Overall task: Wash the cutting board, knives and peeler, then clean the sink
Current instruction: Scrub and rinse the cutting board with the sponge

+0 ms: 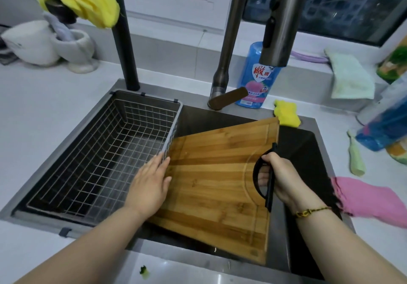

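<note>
A bamboo cutting board (218,180) lies tilted across the dark sink (308,142), one corner against the wire basket. My right hand (279,173) grips the black handle (263,173) on the board's right edge. My left hand (149,184) rests with straight fingers on the board's left edge. No knives or peeler show in the sink.
A wire drying basket (101,158) fills the sink's left half. The faucet (279,23) hangs above, with a blue soap bottle (255,81) behind it. A yellow sponge (286,114) sits on the rim; a pink cloth (370,200) and a green item (355,158) lie to the right.
</note>
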Demonstrator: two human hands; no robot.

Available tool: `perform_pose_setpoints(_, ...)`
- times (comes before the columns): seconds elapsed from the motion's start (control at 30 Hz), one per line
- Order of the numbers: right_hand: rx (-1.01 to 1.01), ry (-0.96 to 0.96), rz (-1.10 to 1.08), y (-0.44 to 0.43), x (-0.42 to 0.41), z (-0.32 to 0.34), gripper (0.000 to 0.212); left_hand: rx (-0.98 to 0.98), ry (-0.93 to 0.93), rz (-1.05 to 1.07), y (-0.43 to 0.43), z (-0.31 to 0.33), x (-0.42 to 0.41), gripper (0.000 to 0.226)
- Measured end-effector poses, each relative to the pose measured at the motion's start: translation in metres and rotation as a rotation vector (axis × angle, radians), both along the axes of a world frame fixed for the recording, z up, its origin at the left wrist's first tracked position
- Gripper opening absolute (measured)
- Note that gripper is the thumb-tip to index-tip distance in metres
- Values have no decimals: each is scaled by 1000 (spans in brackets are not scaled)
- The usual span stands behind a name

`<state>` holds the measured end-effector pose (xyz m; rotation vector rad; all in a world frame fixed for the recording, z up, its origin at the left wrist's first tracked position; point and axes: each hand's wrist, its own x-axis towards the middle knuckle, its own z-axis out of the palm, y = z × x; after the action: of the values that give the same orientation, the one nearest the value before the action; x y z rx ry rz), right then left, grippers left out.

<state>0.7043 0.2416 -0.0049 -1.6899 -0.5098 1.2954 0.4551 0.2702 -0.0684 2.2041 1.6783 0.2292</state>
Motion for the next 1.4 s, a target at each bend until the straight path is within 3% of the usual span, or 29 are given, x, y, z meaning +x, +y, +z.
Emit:
perform_pose_setpoints(0.33,1,-50,123,21,-10,-18,27,9,11,-6,0,-1,1,52)
perform_pose_setpoints(0.83,-35,109,147,23,14,-49,31,43,-1,-12,1,-3,0,53)
perform_pose_setpoints(0.93,-47,65,171,21,19,-56,29,25,8,-33,2,-4,-1,56)
perform_pose_setpoints(1.03,-44,22,146,19,25,-64,33,66,53,-34,5,-1,2,74)
perform_pose_setpoints(1.17,-73,27,72,18,32,-76,33,104,67,-14,26,8,14,58)
perform_pose_setpoints(1.4,-192,72,-32,14,48,-106,35,32,123,-20,49,0,33,62)
